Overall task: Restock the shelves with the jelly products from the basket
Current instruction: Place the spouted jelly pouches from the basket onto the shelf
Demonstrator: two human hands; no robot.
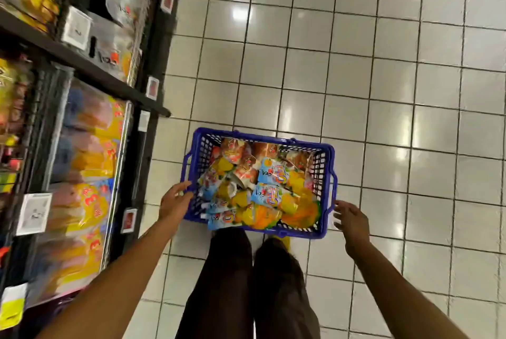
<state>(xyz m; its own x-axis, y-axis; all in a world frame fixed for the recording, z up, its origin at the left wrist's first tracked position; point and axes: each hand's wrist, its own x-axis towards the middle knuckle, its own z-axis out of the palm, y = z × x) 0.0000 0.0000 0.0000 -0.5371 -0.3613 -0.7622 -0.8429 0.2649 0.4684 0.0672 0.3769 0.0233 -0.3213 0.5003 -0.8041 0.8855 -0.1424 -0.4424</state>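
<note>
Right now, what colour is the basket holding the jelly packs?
Blue: the basket has a blue perforated plastic wall and rim, seen best in the head view.

Blue basket (327, 174) on floor, full w/ jelly packs (262, 191); shelves (82, 59) left.

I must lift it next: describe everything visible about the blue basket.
The blue basket looks like moulded plastic, with lattice walls and a handle loop on either side. It sits on the tiled floor beside the shelves, ahead of the person's legs, heaped with jelly packs. The left hand seems to touch its left side; the right hand hovers open near the right handle.
</note>
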